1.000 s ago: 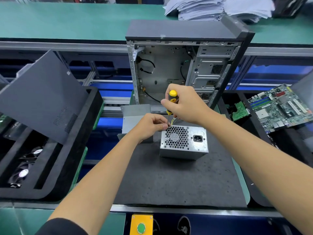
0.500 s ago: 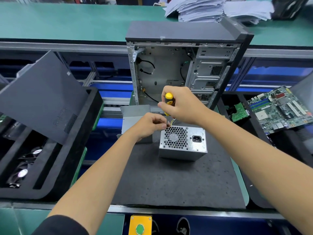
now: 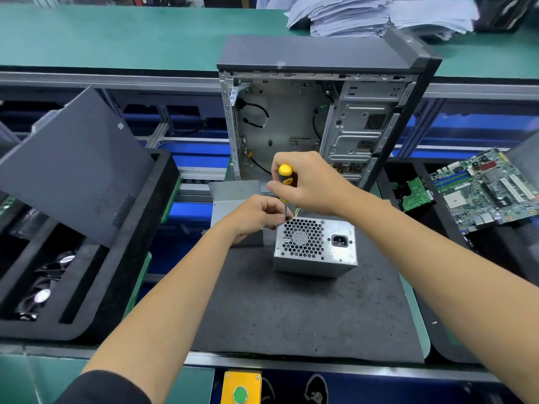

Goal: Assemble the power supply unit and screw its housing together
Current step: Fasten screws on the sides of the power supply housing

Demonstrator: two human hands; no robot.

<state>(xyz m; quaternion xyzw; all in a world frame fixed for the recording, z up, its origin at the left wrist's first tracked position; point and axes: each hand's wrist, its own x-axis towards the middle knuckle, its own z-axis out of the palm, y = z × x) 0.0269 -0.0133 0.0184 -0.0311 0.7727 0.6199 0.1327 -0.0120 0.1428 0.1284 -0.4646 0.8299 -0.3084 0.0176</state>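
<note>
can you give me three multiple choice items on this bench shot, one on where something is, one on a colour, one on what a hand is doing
1. Where does the power supply unit stand?
A. inside the computer case
B. on the dark mat in front of the case
C. in the left foam tray

2. What colours is the screwdriver handle?
A. yellow and black
B. red and white
C. all blue

3. What is the right hand doing?
A. lying flat on the mat
B. gripping the screwdriver
C. holding the motherboard

Answers:
1. B: the unit sits on the mat, with the open computer case behind it.
2. A: the handle has a yellow cap and a black body.
3. B: its fingers are curled round the handle, while the left hand steadies things by the shaft at the unit's top edge.
</note>
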